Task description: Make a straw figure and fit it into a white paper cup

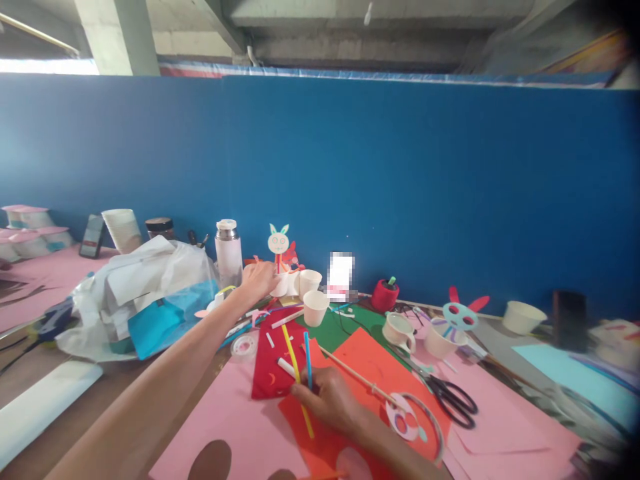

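Blue partition [350,160] standing behind, my right grip [331,398] is pinching a blue straw [308,357] upright, presumably for control, my left grip [260,279] hiding its closure.

We see a smooth plastic blue straw [308,359], matt paper cups [316,309], matt orange paper [383,360], a wooden stick [350,371], plastic-handled scissors [436,384], a crinkled, see-through plastic bag [194,268] and a flask [229,261] with a shiny metal neck.

Left hand [258,280] beside a rabbit figure [279,243], right hand [331,399] around a blue straw [307,357].
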Demonstrator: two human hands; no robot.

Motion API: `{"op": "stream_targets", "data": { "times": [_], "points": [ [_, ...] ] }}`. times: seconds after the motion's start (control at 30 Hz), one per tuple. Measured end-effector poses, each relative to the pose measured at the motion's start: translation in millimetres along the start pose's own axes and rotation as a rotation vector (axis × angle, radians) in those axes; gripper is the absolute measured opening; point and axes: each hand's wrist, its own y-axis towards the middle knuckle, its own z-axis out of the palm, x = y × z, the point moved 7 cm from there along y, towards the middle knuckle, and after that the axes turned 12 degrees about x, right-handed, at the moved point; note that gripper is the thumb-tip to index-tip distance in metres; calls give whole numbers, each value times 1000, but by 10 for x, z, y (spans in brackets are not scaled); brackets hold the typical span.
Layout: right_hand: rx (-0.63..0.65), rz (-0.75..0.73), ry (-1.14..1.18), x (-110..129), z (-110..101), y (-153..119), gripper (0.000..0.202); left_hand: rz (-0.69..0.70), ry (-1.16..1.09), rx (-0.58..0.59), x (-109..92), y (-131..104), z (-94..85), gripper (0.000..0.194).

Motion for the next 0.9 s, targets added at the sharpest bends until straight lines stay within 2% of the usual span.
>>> {"op": "stream_targets", "data": {
  "times": [0.17,0.43,0.63,0.9],
  "points": [
    [5,12,10,-12,8,3,32,-55,19,5,119,62,92,23],
    [-78,30,65,-58,-76,10,29,1,71,0,40,-53,60,25],
    [-62,28,64,-60,-63,10,31,-32,113,8,60,101,26,25],
    [-63,3,66,-46,-44,33,30,-40,156,44,21,218,290,25]
  ]
}}
